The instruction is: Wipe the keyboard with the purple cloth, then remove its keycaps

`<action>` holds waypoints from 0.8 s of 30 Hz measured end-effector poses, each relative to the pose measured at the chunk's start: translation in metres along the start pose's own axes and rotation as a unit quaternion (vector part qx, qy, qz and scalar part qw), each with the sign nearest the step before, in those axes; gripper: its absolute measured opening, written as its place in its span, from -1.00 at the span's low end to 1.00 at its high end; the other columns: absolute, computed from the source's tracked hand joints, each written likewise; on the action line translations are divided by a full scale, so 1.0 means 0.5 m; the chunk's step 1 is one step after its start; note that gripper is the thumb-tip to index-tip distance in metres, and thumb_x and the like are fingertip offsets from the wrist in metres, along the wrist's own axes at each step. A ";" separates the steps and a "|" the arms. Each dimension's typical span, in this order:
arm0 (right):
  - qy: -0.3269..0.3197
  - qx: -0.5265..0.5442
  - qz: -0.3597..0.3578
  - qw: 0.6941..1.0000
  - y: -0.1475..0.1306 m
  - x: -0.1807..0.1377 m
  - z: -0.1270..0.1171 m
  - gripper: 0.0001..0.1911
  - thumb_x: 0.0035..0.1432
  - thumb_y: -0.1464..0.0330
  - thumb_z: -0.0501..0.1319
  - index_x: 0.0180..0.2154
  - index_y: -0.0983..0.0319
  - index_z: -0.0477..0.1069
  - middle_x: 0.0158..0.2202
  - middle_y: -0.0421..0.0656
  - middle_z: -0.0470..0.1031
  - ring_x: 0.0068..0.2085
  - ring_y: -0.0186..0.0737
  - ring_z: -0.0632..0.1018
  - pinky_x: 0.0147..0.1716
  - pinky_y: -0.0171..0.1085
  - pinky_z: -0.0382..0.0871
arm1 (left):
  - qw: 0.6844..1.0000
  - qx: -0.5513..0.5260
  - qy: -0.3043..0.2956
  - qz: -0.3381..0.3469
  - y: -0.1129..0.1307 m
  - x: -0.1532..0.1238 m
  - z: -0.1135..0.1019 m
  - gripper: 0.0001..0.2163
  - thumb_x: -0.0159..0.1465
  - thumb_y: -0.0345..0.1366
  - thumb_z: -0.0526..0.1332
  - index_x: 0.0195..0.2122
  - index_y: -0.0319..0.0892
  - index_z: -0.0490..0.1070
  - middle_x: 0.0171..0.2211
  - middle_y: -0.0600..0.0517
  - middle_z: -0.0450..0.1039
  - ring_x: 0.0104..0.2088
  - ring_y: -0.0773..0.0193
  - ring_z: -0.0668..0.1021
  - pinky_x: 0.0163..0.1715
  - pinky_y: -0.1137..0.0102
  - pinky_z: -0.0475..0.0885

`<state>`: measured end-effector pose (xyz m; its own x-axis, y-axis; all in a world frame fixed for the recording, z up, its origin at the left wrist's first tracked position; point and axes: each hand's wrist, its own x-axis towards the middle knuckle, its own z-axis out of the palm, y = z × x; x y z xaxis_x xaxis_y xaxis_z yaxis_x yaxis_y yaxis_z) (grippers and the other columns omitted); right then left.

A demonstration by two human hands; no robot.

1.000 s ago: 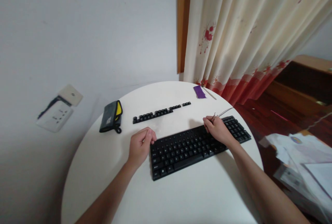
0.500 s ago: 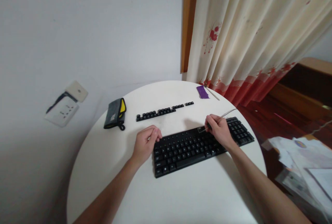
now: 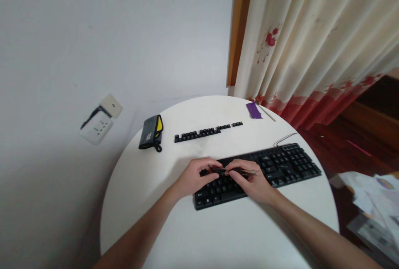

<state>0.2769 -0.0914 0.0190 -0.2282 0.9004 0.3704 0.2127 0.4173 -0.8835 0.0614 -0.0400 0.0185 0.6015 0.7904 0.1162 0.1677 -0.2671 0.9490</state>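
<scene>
Above the left half of a black keyboard (image 3: 282,169), my two hands meet. My right hand (image 3: 251,182) is closed on a slim tool that looks like a wire keycap puller (image 3: 252,172); its thin ends stick out to the right of the fingers. Thumb and fingers of my left hand (image 3: 198,175) are pinched at the other end, round a small dark piece (image 3: 220,171). Whether that piece is a keycap or part of the tool I cannot tell. Loose black keycaps (image 3: 199,133) lie in rows behind the keyboard.
A dark pouch with yellow lining (image 3: 151,133) lies at the back left of the round white table (image 3: 131,190). A purple cloth (image 3: 254,110) and a thin pale stick (image 3: 267,113) are at the back right. The keyboard cable (image 3: 285,137) runs over the right edge.
My right hand has moved left with the tool to meet my left hand over the keyboard. My left hand has gone from a closed fist at the keyboard's corner to a pinch. The view has shifted.
</scene>
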 end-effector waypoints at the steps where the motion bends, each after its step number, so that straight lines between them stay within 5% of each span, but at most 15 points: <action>1: -0.003 0.000 -0.011 1.000 0.000 0.001 0.001 -0.86 0.28 0.38 0.18 -0.21 0.21 0.53 -0.30 -0.12 0.59 -0.27 -0.24 0.59 -0.25 -0.28 0.46 | 1.000 0.005 0.004 0.001 -0.001 0.000 0.000 -0.80 0.21 -0.38 0.31 -0.13 -0.20 0.56 -0.18 -0.06 0.59 -0.23 0.22 0.59 -0.18 0.35 0.50; 9: -0.026 -0.023 -0.077 0.996 0.007 -0.004 0.010 -0.83 0.29 0.42 0.17 -0.12 0.18 0.50 -0.23 -0.09 0.58 -0.22 -0.21 0.59 -0.20 -0.25 0.47 | 1.000 -0.010 0.015 -0.022 -0.010 -0.002 0.001 -0.81 0.20 -0.36 0.33 -0.14 -0.19 0.57 -0.23 -0.05 0.62 -0.24 0.20 0.61 -0.17 0.32 0.52; 18: 0.038 -0.051 -0.036 0.997 0.007 -0.005 0.019 -0.84 0.28 0.41 0.17 -0.16 0.18 0.52 -0.24 -0.09 0.60 -0.23 -0.20 0.60 -0.20 -0.25 0.49 | 0.999 -0.030 0.018 0.033 -0.019 0.004 0.004 -0.80 0.22 -0.35 0.33 -0.12 -0.19 0.57 -0.09 -0.13 0.52 -0.14 0.17 0.58 -0.14 0.30 0.53; 24: -0.015 -0.031 -0.032 0.999 0.008 -0.007 0.016 -0.79 0.28 0.39 0.17 -0.08 0.17 0.50 -0.17 -0.09 0.59 -0.17 -0.20 0.60 -0.16 -0.25 0.49 | 0.996 0.043 0.050 0.061 -0.017 0.005 0.001 -0.85 0.25 -0.38 0.29 -0.17 -0.16 0.59 -0.17 -0.09 0.53 -0.18 0.21 0.57 -0.20 0.35 0.50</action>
<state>0.2710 -0.0938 0.0117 -0.2711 0.8682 0.4155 0.2550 0.4811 -0.8388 0.0618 -0.0358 0.0106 0.5409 0.7992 0.2622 0.1668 -0.4074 0.8979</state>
